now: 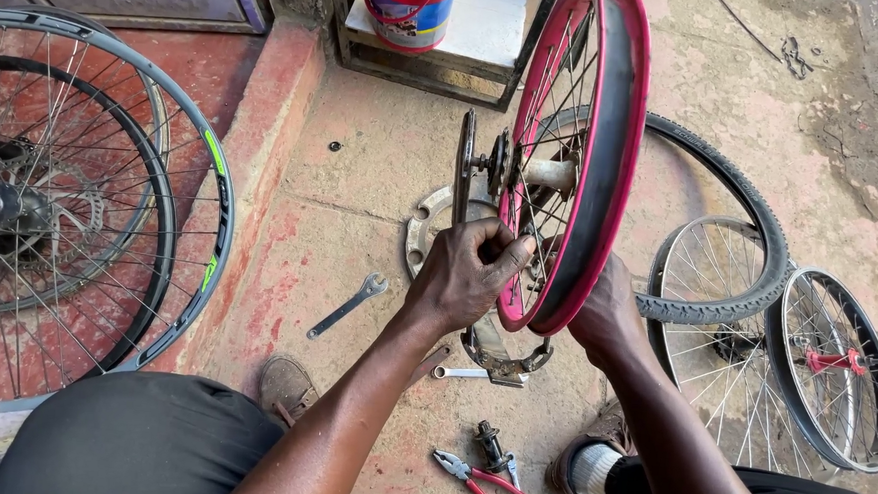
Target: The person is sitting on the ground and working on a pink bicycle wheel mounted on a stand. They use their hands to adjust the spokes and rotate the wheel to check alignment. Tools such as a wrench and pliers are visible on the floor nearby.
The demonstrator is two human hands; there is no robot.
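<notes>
— What colour is the round metal wheel rim (604, 155) held upright between the hands?

— Pink-red, with a black band inside and silver spokes.

— And the plastic bucket (409, 10) on the pale shelf?

— Red, with a blue and yellow label.

— The big spoked wheel (90, 209) on the left?

— Grey-black with bright green marks.

— The pliers (477, 478) on the concrete?

— Red handles.

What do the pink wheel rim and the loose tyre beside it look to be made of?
Pink wheel rim: likely painted metal, glossy, laced with thin wire spokes. Loose tyre: apparently black rubber, matte, knobbly tread. Both hands, left hand and right hand, grip the rim.
</notes>
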